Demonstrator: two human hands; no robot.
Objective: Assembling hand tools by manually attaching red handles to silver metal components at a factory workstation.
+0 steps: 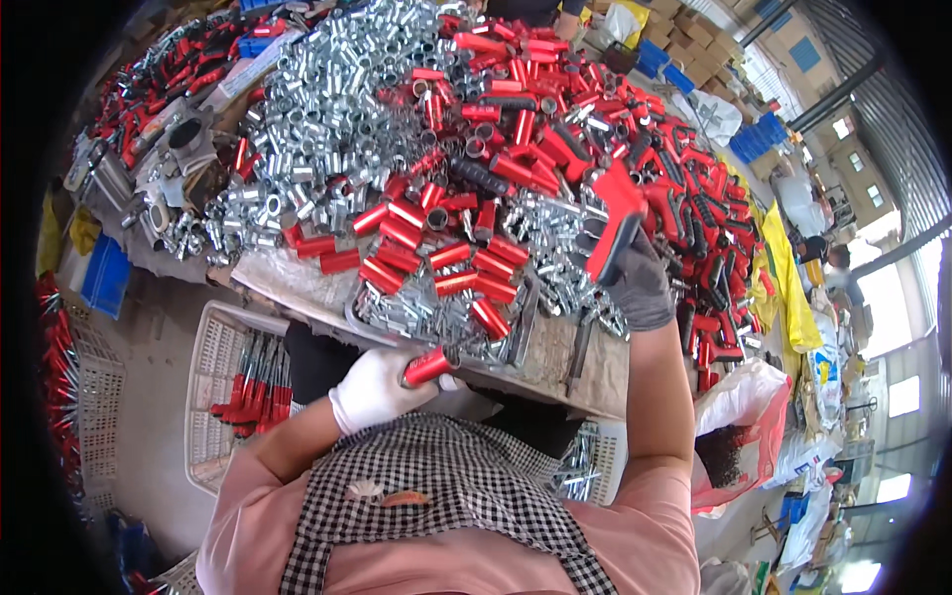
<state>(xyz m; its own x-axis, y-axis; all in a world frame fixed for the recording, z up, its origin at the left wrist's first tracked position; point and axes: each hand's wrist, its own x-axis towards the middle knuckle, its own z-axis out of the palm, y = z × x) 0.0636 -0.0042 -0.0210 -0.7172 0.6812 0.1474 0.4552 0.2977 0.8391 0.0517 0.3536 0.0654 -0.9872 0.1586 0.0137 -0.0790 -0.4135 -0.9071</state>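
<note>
My left hand, in a white glove, is closed round a shiny red metal tube close to my apron, just below the bench edge. Raised over the right part of the bench, my right hand wears a dark grey glove and grips a red and black pistol-shaped handle. Under and beyond that handle, small silver metal parts lie heaped. Loose red tubes are scattered in front of me, some above a metal tray of small silver pins.
A big mound of silver collars covers the far bench. More red and black handles pile up at the right. White plastic crates stand at lower left, one holding red-handled tools. A lined sack stands at right.
</note>
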